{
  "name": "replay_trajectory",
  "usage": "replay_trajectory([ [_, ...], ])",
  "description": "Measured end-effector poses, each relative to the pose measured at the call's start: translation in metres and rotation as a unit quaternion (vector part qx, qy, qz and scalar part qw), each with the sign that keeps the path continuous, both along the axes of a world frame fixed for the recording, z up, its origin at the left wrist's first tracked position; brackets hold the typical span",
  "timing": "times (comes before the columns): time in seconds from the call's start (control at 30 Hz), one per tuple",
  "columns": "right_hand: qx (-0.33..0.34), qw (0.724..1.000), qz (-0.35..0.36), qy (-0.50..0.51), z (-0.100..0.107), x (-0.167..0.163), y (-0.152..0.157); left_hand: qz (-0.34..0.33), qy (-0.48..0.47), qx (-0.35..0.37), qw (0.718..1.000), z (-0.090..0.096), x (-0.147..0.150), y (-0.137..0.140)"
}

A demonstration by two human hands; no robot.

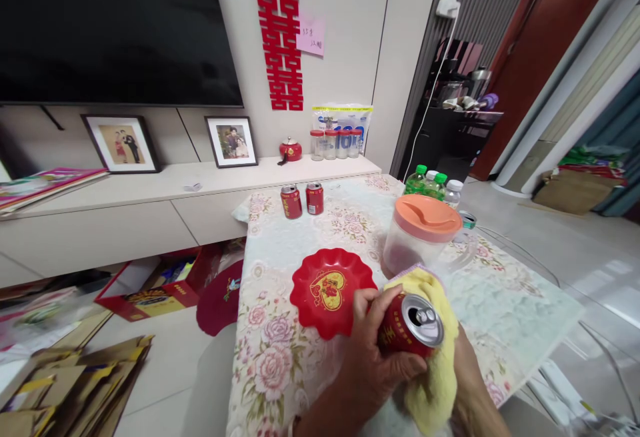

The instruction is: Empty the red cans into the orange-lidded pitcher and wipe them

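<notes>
Hands (370, 352) hold red can (406, 330), yellow cloth (433, 384); plate (333, 290) near; room toward left table edge (245, 337).

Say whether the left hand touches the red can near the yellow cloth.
Touching: the head view shows the left hand gripping the red can between thumb and fingers.

"What covers the surface (535, 307)?"

"A pale tablecloth (253, 370), printed with pink roses (273, 372) and green leaves."

"And what stands at the far end?"

"Two red cans (291, 202), upright, just beside each other. Nearer, there's a red plate (355, 287) with a scalloped rim and a gold heart (330, 290) in its middle."

"What about the right of the plate?"

"A clear pitcher (397, 250) under an orange lid (427, 218). Behind it stand bottles (416, 182) with green and white caps, their bases hidden."
</notes>
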State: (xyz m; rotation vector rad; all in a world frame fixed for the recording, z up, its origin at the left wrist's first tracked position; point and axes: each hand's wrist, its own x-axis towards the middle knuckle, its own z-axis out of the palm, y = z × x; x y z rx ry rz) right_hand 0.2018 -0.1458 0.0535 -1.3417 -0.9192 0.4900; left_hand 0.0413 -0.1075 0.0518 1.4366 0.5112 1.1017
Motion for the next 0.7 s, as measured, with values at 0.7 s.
replay_trajectory([
  [0.7, 0.179, 0.965, -0.029, -0.188, -0.003, -0.015, -0.024, -0.046, -0.090, -0.067, 0.993, 0.010, 0.004, -0.007],
])
